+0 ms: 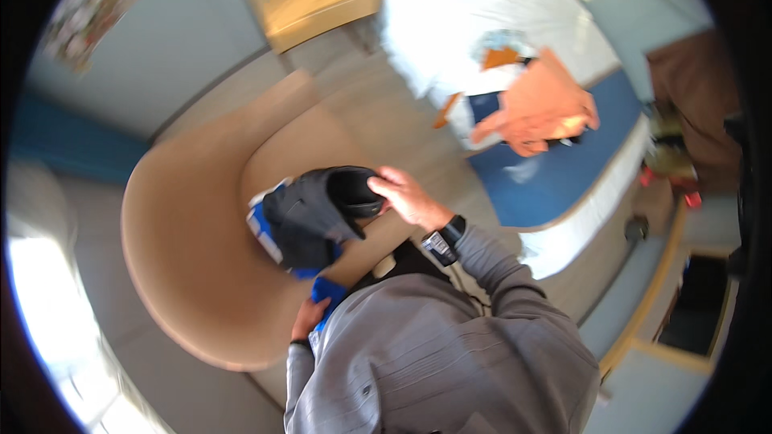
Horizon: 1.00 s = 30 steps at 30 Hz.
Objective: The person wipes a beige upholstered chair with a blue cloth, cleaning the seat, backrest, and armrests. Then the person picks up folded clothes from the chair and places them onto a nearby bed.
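My right hand [402,195] grips the rim of a dark grey and black cap-like item [305,217], its fingers closed at the hollow opening. The item is over the seat of a beige tub chair [173,241]; its exact kind is unclear. Beside it, on the chair side, a blue and white piece [261,233] shows in part. Low by my waist, my left hand [310,315] is closed on a bright blue, cloth-like piece [328,293]. Whether the blue parts belong together is hidden.
To the right, a bed [442,0] with white bedding and a blue runner [515,185] bears a heap of orange clothing [539,104]. A wooden bedside table [322,4] stands at the far side. Bright light enters at the lower left.
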### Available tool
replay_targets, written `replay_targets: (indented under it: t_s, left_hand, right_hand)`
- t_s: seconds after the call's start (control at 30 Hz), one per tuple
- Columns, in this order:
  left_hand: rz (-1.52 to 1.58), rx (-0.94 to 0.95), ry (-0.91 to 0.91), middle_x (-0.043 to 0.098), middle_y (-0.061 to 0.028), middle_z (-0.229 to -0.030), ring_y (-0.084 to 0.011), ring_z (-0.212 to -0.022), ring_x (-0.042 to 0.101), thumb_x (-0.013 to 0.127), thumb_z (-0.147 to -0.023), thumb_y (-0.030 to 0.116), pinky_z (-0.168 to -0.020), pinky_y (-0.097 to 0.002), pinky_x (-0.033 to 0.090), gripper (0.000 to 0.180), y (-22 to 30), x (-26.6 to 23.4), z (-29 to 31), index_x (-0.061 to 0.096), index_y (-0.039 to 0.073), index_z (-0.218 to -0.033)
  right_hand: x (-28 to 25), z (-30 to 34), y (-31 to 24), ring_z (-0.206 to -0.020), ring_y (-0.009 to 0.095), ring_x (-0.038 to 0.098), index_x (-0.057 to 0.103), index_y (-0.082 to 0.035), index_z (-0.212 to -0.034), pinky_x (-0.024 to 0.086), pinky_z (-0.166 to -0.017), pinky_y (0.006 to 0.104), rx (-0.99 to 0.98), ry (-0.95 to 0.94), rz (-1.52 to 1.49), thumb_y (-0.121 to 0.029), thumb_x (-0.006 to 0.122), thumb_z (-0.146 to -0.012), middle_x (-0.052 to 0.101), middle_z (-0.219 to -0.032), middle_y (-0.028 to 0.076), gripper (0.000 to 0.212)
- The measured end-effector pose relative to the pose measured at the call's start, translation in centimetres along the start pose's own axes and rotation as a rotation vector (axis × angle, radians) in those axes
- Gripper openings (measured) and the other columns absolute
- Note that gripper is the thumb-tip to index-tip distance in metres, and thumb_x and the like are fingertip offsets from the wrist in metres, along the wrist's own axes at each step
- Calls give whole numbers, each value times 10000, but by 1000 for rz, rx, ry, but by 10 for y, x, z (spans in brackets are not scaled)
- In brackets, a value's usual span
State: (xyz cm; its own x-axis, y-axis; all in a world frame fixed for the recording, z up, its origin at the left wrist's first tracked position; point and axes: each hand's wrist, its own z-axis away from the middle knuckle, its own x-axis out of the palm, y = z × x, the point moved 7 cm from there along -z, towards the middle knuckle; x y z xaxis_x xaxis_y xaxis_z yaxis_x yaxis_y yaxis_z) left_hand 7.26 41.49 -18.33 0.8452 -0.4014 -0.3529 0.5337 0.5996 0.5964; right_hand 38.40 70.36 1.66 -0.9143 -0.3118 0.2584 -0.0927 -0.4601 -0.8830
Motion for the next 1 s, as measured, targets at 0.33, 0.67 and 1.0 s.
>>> replay_targets:
  t_s: [0.33,0.67,1.0]
  left_hand:
    - [51,66,-75,731,-196,-786,-282,-744,713,725,-917,374,-694,-459,521,420,23,28,-70,721,-43,-872]
    - [-50,46,-63,745,-155,-926,-261,-891,704,712,-944,365,-789,-444,526,403,30,46,-108,710,-28,-1030]
    - [113,169,-73,759,-114,-1067,-240,-1038,694,699,-970,356,-884,-430,530,429,37,16,-56,698,-13,-1188]
  right_hand:
    - [-259,156,-178,-995,231,760,661,-11,-1242,647,-797,376,-645,512,-521,-186,644,-1004,747,-1150,112,296]
    - [-549,298,-214,-921,309,712,605,8,-1170,623,-771,455,-728,1372,-166,-423,587,-1043,691,-1114,180,449]
    - [-246,-26,124,-586,157,616,635,-45,-792,510,-515,335,262,322,329,-250,614,-963,643,-688,54,268]
